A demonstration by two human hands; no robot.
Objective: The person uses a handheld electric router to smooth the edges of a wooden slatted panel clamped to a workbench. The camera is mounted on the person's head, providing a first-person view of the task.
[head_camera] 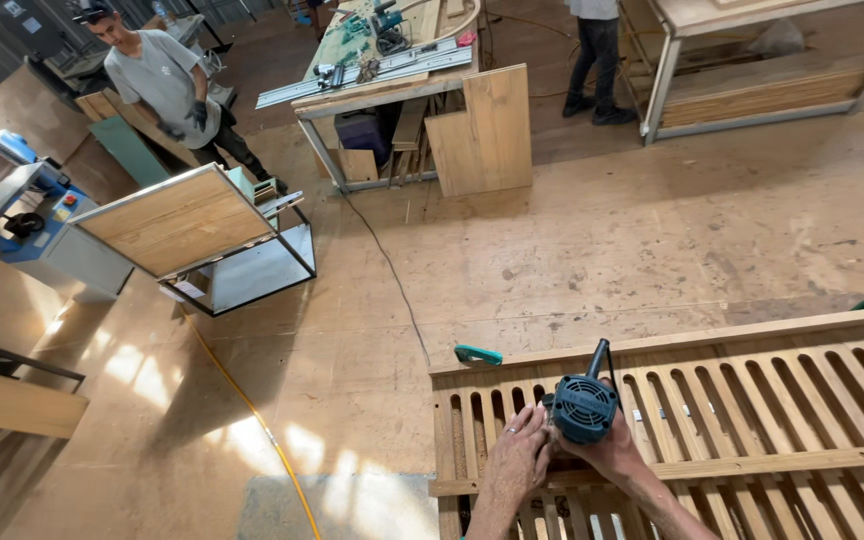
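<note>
While both hands worked at the lower centre of the frame, the right hand (pixel 614 452) was wrapped around a blue-green electric power tool with a round vented black motor cap (pixel 584 407), fingers closed about its body; the tool stood on a long slatted panel of pale wood (pixel 752 400) that filled the lower right of the frame. Left hand (pixel 518 462): laid beside the tool on the panel, fingers held loosely together and bent toward the tool's body, fingertips touching or nearly touching it; which could not be told. Black cord (pixel 392 270): ran from behind the panel up across the plywood floor (pixel 652 240) toward a cluttered workbench (pixel 382 80) at upper centre. Teal clamp handle (pixel 478 354): lay just beyond the panel's upper left corner. Upper left: a person in a grey shirt and dark gloves (pixel 167 85) stood behind a tilted wooden board in a metal frame (pixel 182 220), near a blue machine (pixel 12 190). Yellow hose (pixel 252 410): crossed the floor at lower left.
</note>
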